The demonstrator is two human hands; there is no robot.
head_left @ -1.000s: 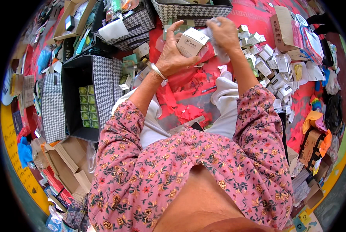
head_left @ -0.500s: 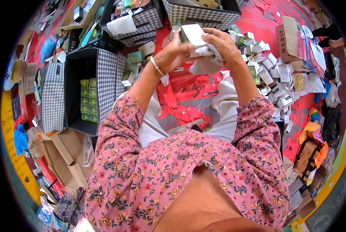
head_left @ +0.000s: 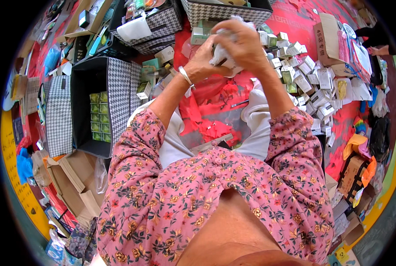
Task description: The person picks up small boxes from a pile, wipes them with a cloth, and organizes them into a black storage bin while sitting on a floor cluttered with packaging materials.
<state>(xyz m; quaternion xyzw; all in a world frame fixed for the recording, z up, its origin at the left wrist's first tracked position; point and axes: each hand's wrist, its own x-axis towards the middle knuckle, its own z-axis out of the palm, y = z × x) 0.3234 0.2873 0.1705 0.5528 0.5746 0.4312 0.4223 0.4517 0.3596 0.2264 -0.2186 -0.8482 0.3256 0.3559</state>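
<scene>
In front of me, above the red floor covering, my left hand (head_left: pixel 201 62) is closed around a small white box (head_left: pixel 234 71), mostly hidden behind my fingers and a cloth. My right hand (head_left: pixel 244 46) grips the pale grey cloth (head_left: pixel 221 55) and presses it against the box. Just beyond my hands stands a light green carton (head_left: pixel 199 35). To the left, an open black-lined houndstooth storage bin (head_left: pixel 123 95) lies with stacked green boxes (head_left: pixel 100 116) inside.
A loose heap of small white and green boxes (head_left: pixel 305 80) spreads on the right. Further houndstooth bins (head_left: pixel 227 12) stand at the far side. An open cardboard box (head_left: pixel 76 181) lies at lower left, and a brown carton (head_left: pixel 327 40) at far right.
The white box has turned and is now mostly covered. My right hand has moved up and across it with the cloth, which was hanging below the box before.
</scene>
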